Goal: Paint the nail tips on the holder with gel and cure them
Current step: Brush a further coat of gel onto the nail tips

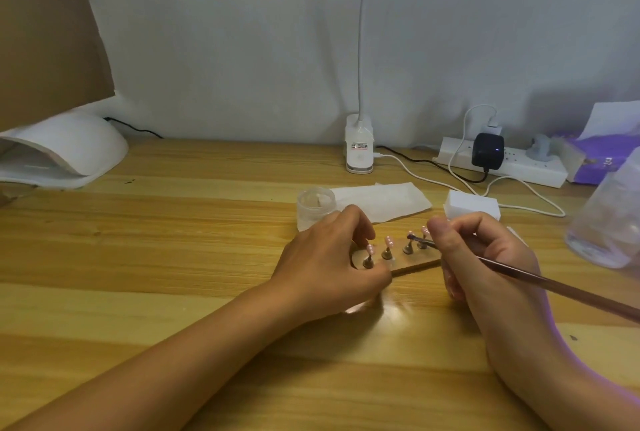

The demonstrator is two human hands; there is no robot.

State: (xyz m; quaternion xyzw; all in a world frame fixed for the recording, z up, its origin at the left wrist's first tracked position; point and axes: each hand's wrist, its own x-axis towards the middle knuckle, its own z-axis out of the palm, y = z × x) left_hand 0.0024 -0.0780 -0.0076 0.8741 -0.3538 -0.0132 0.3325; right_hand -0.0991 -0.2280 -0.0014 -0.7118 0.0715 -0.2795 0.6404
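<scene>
A small brown holder (417, 263) lies on the wooden table with several pink nail tips (389, 241) standing on little metal stands. My left hand (325, 264) grips the holder's left end, fingers curled over its far edge and thumb at the front. My right hand (485, 257) pinches a thin brown brush (540, 280), whose dark tip touches the third nail tip (411, 235). A white curing lamp (65, 153) sits at the far left of the table.
A frosted small jar (316, 207) and a folded tissue (384, 202) lie behind the holder, a white block (472, 207) to their right. A clip desk lamp (359, 150), a power strip (502, 163) with cables, a purple tissue pack (595, 160) and a clear plastic container (609, 219) line the back and right.
</scene>
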